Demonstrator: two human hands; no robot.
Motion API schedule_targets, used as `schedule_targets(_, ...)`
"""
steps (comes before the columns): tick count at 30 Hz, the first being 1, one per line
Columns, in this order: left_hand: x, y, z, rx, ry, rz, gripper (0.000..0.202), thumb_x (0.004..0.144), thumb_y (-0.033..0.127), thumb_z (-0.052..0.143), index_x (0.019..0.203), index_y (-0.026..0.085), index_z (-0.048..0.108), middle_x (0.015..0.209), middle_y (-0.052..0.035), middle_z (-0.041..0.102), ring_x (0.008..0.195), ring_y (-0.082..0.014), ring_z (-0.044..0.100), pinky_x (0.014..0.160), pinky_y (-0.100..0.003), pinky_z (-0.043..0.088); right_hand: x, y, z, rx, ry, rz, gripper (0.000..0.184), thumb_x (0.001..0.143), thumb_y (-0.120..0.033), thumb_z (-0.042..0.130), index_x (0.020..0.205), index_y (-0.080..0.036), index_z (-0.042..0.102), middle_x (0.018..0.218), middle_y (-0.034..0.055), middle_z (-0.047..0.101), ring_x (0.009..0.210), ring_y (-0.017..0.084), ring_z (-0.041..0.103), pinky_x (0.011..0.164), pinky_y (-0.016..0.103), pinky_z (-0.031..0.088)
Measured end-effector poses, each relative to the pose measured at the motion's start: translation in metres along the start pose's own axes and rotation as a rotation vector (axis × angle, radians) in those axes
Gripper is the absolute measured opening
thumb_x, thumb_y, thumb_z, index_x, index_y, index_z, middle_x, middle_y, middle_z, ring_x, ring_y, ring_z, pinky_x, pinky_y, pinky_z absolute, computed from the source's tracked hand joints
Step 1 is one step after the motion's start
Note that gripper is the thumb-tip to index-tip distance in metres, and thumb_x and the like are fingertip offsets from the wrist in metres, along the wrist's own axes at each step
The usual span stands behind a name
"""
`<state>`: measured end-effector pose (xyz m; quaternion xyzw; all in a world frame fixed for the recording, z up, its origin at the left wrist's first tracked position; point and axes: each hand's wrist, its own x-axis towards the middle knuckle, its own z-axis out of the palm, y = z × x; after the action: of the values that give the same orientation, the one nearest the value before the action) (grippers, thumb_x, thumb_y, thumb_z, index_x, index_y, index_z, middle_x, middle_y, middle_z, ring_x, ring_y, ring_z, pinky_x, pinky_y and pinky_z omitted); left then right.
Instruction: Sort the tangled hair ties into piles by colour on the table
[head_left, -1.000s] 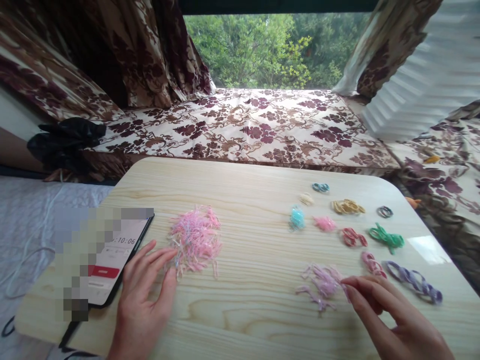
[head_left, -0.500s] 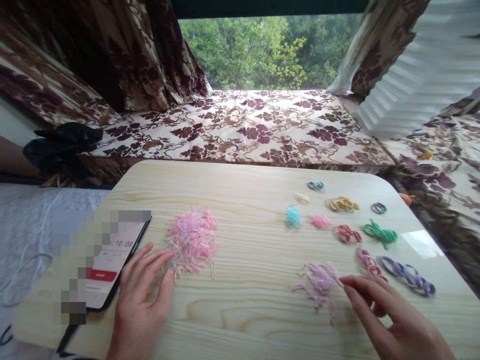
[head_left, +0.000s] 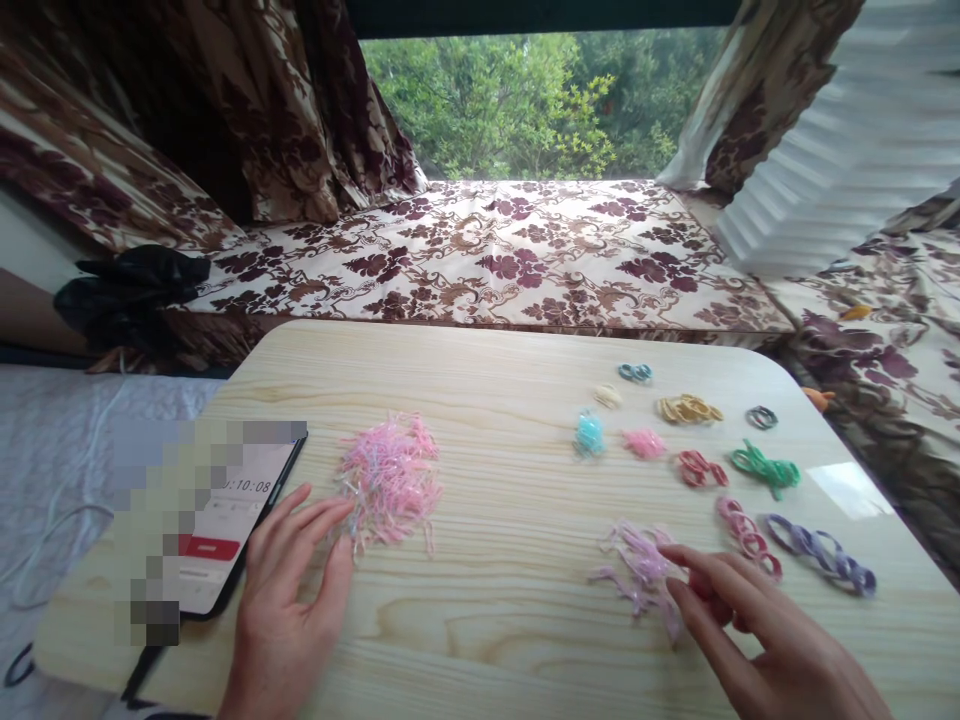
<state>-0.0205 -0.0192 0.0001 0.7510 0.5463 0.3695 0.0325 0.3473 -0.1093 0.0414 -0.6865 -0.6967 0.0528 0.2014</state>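
My left hand (head_left: 292, 590) rests at the near left edge of a loose pile of thin pink strands (head_left: 394, 475). Its fingers are spread, with the fingertips at the pile's edge and nothing visibly gripped. Over the right side of a smaller pile of pale purple strands (head_left: 634, 565) is my right hand (head_left: 765, 625). A gap shows between its thumb and index finger, and I see no strand held there. The other right fingers curl underneath, partly hidden.
A phone (head_left: 217, 550) with a timer lies at the table's left. Small turquoise (head_left: 589, 434) and pink (head_left: 643, 443) piles lie right of centre. Beyond are tan (head_left: 690, 409), red (head_left: 699, 468), green (head_left: 766, 466) and purple (head_left: 821, 555) looped bands on the wooden table (head_left: 495, 400).
My right hand has shifted slightly left over the purple pile, and its thumb and index finger, earlier pinched together at a strand, have parted. My left hand stays by the pink pile.
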Motion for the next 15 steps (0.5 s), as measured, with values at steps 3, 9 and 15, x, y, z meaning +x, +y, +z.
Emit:
schedule_targets(3,0.000,0.000,0.000,-0.003,-0.001,-0.009,0.022,0.093,0.017,0.055,0.113,0.023,0.062,0.110,-0.0071,0.066,0.126,-0.0272,0.053,0.107,-0.044,0.042,0.008,-0.001,0.007,-0.023,-0.037,-0.020,0.026,0.099,-0.041,0.052,0.121,-0.032,0.061,0.098,-0.0025,0.070,0.074,0.010,0.071,0.062,0.015,0.054)
schedule_targets(9,-0.001,0.000,-0.001,-0.013,0.009,-0.006,0.023,0.092,0.016,0.056,0.114,0.023,0.062,0.109,-0.0072,0.067,0.125,-0.0281,0.054,0.108,-0.046,0.041,0.012,0.003,0.006,-0.054,-0.092,-0.031,0.019,0.099,-0.043,0.050,0.098,-0.030,0.064,0.094,-0.0014,0.067,0.077,0.012,0.070,0.059,0.019,0.053)
schedule_targets(15,0.000,-0.001,-0.001,-0.012,0.007,-0.011,0.024,0.092,0.015,0.056,0.114,0.023,0.062,0.109,-0.0071,0.067,0.125,-0.0279,0.054,0.109,-0.047,0.041,0.001,0.015,-0.007,-0.043,-0.030,-0.068,0.021,0.097,-0.045,0.052,0.096,-0.028,0.064,0.090,0.0008,0.068,0.082,0.014,0.072,0.063,0.017,0.054)
